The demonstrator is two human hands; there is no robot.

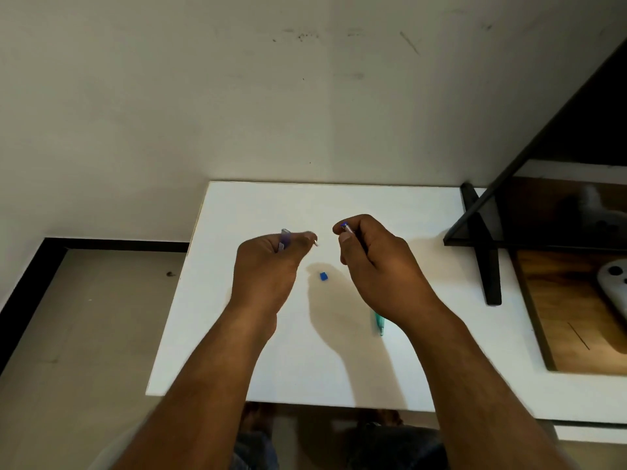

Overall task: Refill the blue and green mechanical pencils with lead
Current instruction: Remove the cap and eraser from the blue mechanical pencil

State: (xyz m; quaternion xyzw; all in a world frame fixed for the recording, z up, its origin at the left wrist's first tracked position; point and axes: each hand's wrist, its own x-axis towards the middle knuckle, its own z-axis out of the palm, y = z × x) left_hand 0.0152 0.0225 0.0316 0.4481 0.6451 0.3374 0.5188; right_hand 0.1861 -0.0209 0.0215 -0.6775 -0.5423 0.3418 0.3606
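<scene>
your left hand (268,262) is pinching a purple lead case (284,237); your right hand (373,259) is gripping the blue pencil (346,228). the green pencil (379,322) is lying toward the worktop's (210,300) front edge.

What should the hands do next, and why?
Probably move the left hand right, so the thin piece it pinches, likely a lead, meets the end of the blue pencil held by the right hand. The small blue cap already lies on the table.
</scene>
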